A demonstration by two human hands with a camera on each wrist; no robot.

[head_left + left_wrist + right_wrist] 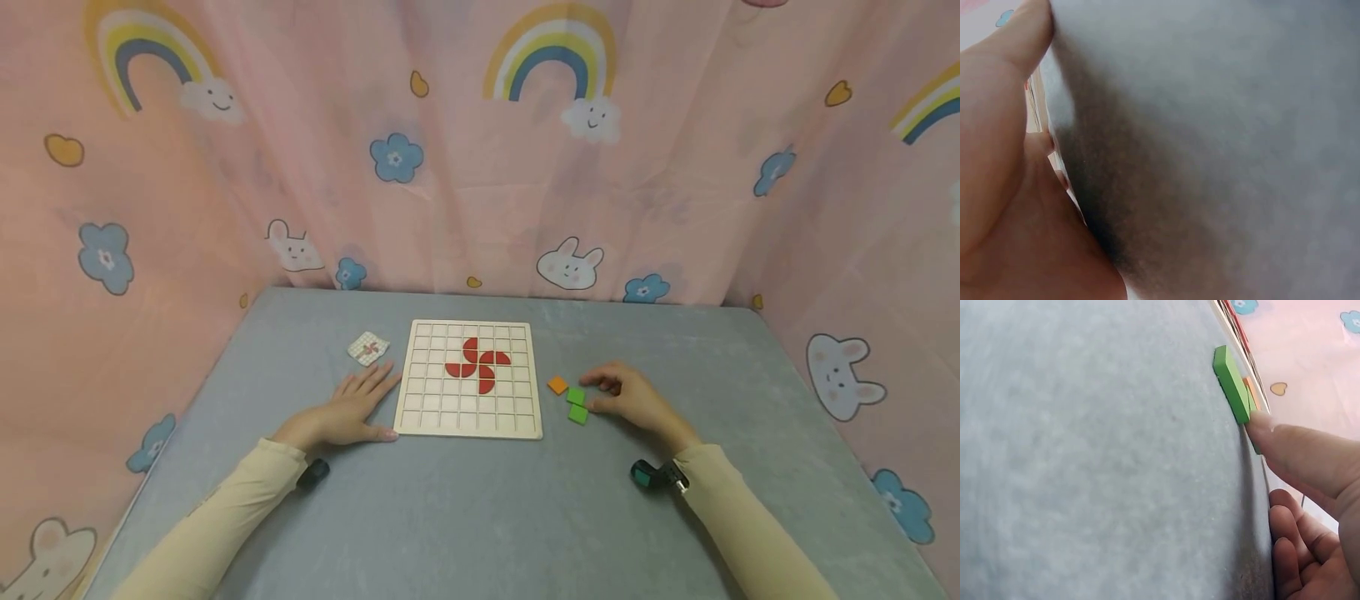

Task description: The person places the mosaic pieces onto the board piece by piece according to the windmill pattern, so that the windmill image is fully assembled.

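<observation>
A square wooden grid board (427, 421) lies on the table, with several red quarter-circle pieces (487, 386) set in a pinwheel shape. My left hand (347, 414) rests spread at the board's left side, its thumb by the lower left corner and its fingertips near the left edge. To the right of the board lie two green square tiles (577, 414) and one orange tile (557, 385). Beside them is my right hand (626, 396); its thumb (1297, 450) touches a green tile (1231, 387), with the index finger apart from the thumb and the other fingers loosely curled.
A small pattern card (368, 348) with a red pinwheel on a grid lies beyond my left fingertips. The grey table (480, 517) ends at a pink printed curtain (450, 208) at the back and sides. Dark wrist cameras (651, 475) sit under both forearms.
</observation>
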